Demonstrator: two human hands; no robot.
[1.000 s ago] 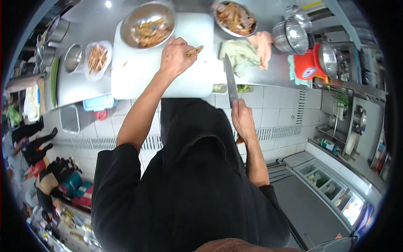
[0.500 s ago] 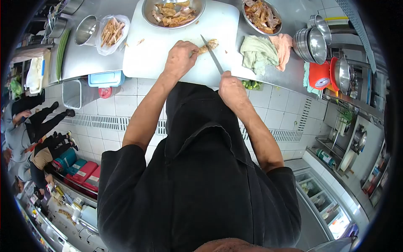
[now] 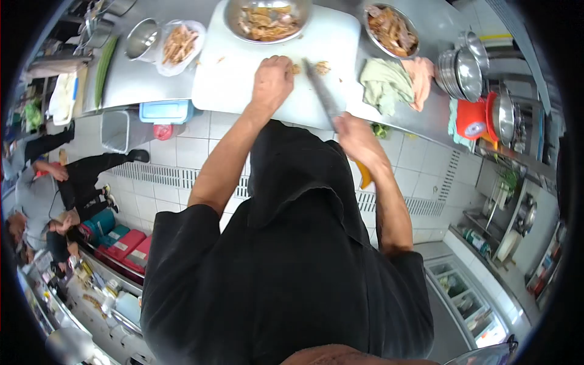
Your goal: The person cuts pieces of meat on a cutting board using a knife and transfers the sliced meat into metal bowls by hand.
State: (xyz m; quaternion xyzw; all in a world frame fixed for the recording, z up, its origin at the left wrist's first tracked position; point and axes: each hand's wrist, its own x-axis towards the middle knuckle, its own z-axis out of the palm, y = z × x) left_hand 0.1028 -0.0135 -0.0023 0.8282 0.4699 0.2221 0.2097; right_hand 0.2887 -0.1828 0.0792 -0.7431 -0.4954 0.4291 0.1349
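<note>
My left hand [image 3: 273, 81] is closed over a small piece of brown meat [image 3: 296, 69] on the white cutting board [image 3: 237, 91]. The handle of a long knife [image 3: 322, 91] is in my right hand [image 3: 359, 139]; its blade, slightly blurred, points up and to the left over the board. Beyond the blade's tip lies a separate cut piece [image 3: 322, 67]. A steel bowl [image 3: 267, 40] with chunks of brown meat stands at the board's top edge. To the right is another steel bowl [image 3: 413, 52] of meat.
Green [image 3: 386, 85] and pink cloths [image 3: 421, 82] lie right of the board, near stacked steel bowls [image 3: 467, 73] and a red scale [image 3: 473, 118]. Leftward are a bag of pale strips [image 3: 180, 45], an empty bowl [image 3: 143, 39] and a long green vegetable [image 3: 106, 70]. People [image 3: 42, 194] are at far left.
The meat piece went from my left hand in the air onto the board, and part of it now lies apart. The knife came over the board. The camera view has shifted.
</note>
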